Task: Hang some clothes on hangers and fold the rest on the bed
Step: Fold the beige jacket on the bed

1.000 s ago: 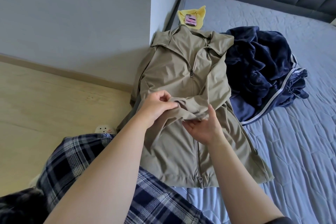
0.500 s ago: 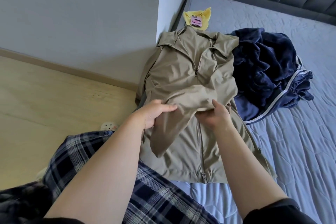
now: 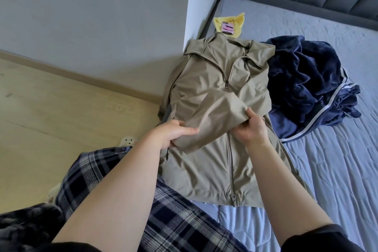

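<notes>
A khaki zip jacket (image 3: 206, 172) lies front up on the bed (image 3: 337, 170), collar toward the headboard, hem toward me. One sleeve (image 3: 216, 114) is drawn across the chest. My left hand (image 3: 173, 132) pinches the sleeve near its cuff end at the jacket's left side. My right hand (image 3: 250, 129) grips the same sleeve's upper fold just right of the zip. The sleeve is stretched between both hands, slightly above the jacket body.
A crumpled dark blue garment with white stripes (image 3: 311, 84) lies right of the jacket, touching it. A yellow cloth with a pink phone (image 3: 228, 27) on it sits beyond the collar. A wall corner (image 3: 196, 6) borders the bed's left edge; wooden floor (image 3: 61, 118) lies left.
Both hands have spread apart, pulling the bunched sleeve out flat and straighter across the jacket's front. The view has shifted slightly.
</notes>
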Demonstrator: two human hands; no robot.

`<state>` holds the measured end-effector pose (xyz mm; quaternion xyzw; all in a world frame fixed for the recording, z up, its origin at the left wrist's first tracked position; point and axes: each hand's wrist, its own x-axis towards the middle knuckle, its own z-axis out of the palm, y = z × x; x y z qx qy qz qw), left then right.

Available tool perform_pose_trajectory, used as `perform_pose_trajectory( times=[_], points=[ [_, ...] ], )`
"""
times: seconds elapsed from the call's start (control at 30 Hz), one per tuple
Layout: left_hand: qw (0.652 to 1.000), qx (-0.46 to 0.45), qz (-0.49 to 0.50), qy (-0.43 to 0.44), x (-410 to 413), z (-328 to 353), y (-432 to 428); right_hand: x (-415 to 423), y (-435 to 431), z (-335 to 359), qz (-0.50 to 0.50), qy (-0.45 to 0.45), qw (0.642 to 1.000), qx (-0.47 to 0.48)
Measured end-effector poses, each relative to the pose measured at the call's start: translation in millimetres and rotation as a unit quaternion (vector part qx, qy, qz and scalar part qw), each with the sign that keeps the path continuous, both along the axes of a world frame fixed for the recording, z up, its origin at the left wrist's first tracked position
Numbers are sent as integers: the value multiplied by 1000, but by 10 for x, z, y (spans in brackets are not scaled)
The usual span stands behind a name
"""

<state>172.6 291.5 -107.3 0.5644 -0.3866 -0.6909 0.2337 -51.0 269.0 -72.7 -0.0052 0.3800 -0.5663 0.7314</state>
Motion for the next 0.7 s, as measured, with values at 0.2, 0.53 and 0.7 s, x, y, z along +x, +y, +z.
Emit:
perform_pose_trajectory(
  times=[0.2,0.53,0.7],
  points=[
    [990,134,-38,13,101,-20,36,160,204,-373,105,29,994,25],
    [911,30,-218,-349,-11,-257,19,136,261,-874,58,172,973,140],
    [794,-7,-384,-471,-67,-186,-56,83,229,-868,248,491,827,120]
  ],
)
